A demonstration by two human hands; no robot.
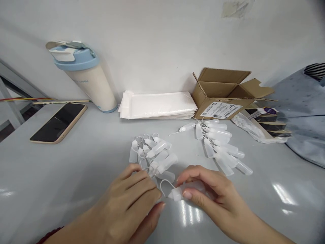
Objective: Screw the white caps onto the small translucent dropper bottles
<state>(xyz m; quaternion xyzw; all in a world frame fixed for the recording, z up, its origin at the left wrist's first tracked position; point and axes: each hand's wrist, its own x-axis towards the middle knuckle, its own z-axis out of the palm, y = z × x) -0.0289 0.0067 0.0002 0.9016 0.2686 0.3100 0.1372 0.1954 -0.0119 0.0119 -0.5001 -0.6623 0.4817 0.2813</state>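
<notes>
A small translucent squeeze bottle (194, 186) lies sideways in my right hand (215, 193), pinched between thumb and fingers. Its white nozzle points left, and a thin white strap curves up in a loop from its neck. My left hand (129, 203) is just left of the nozzle, its fingers curled and the thumb close to the forefinger; whatever may be between them is hidden. Directly beyond my left hand lies a loose group of similar bottles (158, 149) with looped straps. A second group of these bottles (220, 134) is spread farther right.
At the back stand a cream tumbler with a blue lid (88, 78), a stack of white padded envelopes (159, 103) and an open cardboard box (215, 105). A phone (59, 122) lies left. Dark rolls in a tray (269, 123) sit right, beside a person's light-blue clothing (299, 105).
</notes>
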